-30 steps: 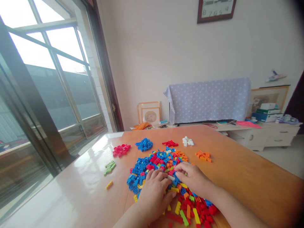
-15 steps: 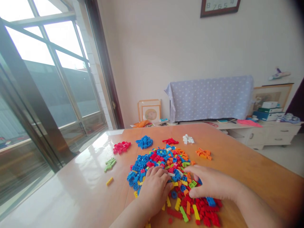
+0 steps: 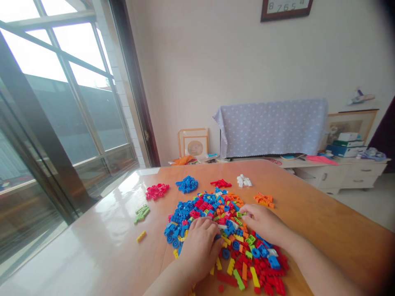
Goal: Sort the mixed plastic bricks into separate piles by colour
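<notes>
A large mixed pile of plastic toy building bricks (image 3: 212,203) lies on the table in front of me. Over its left part, my left hand (image 3: 202,242) is curled palm down, and a dark blue brick (image 3: 217,237) shows between its thumb and forefinger. At the right side of the pile, the thumb and fingers of my right hand (image 3: 262,220) come together at a lime-green brick (image 3: 239,214). Red bricks (image 3: 268,267) gather below the right forearm, with a blue brick (image 3: 273,262) on top. Both palms hide some of the pieces under them.
Small one-colour groups lie around the pile: pink-red bricks (image 3: 157,191), blue bricks (image 3: 187,184), red bricks (image 3: 221,183), white bricks (image 3: 243,180), orange bricks (image 3: 264,200) and light green bricks (image 3: 142,213). One yellow brick (image 3: 141,236) lies at the left of the wooden table (image 3: 92,246).
My right hand has moved up and away from me over the pile, its fingers drawing together and uncovering blue and green bricks below. My left hand stays almost where it was.
</notes>
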A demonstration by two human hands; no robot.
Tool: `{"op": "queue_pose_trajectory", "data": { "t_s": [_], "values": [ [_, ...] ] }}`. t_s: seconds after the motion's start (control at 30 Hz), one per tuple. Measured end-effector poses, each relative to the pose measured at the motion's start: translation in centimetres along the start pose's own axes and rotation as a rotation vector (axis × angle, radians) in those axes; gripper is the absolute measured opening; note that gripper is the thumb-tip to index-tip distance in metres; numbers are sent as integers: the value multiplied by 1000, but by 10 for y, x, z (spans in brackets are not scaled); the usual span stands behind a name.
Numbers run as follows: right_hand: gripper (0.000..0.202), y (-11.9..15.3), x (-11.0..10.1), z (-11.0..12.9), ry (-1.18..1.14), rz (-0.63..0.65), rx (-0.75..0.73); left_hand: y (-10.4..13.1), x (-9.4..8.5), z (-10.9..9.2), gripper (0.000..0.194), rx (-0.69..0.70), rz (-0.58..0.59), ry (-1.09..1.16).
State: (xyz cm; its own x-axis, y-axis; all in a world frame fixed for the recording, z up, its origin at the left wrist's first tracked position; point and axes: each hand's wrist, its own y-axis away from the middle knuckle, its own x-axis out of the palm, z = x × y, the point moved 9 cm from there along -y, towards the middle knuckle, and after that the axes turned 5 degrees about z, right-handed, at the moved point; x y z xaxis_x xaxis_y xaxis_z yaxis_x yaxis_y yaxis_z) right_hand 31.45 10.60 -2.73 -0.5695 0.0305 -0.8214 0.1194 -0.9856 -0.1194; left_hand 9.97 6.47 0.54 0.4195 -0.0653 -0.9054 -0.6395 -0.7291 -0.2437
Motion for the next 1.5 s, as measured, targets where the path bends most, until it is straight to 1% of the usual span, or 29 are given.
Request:
{"op": "queue_pose_trajectory", "data": {
  "t_s": [0.07,0.13,0.23,0.33,0.43,0.53,0.63,0.67,0.73,0.87,1.0,1.07,1.17,1.23,1.33,1.43,1.5],
  "values": [
    [30,-6,-2,-5,9,-76,-9,0,0,0,8,7,-8,23],
    [34,-12,-4,-13,24,-141,-11,1,0,1,15,11,-17,53],
    [43,-16,-4,-25,42,-192,18,2,-2,1,25,10,-22,96],
    [53,-15,1,-25,54,-167,27,2,-8,1,26,9,-27,109],
    [57,-10,9,-13,82,-86,9,3,-13,7,30,-31,-45,55],
    [54,-6,16,1,84,-10,-1,3,-13,20,43,-125,-38,-38],
    [42,-5,13,14,71,-23,-50,3,-8,32,51,-207,-2,-87],
    [39,-5,10,15,58,-45,-62,3,-7,34,51,-212,9,-89],
    [36,-6,3,10,9,-106,-44,2,-5,33,47,-191,16,-81],
    [37,-9,-12,-18,-150,-248,62,1,-8,29,33,-134,-6,-48],
    [40,-6,-29,-40,-259,-396,130,2,-11,30,27,-132,-26,-55],
    [41,-4,-40,-43,-304,-456,143,2,-11,31,26,-135,-30,-67],
    [41,-3,-57,-40,-368,-531,148,2,-10,33,25,-134,-27,-71],
    [43,-6,-66,-37,-399,-544,156,2,-10,34,25,-133,-25,-70],
    [46,-17,-72,-39,-410,-492,190,3,-10,34,24,-124,-21,-65],
    [46,-28,-70,-51,-372,-447,239,4,-11,35,24,-121,-25,-58],
    [45,-36,-61,-61,-340,-408,261,4,-10,36,23,-123,-25,-54]
  ]
}}
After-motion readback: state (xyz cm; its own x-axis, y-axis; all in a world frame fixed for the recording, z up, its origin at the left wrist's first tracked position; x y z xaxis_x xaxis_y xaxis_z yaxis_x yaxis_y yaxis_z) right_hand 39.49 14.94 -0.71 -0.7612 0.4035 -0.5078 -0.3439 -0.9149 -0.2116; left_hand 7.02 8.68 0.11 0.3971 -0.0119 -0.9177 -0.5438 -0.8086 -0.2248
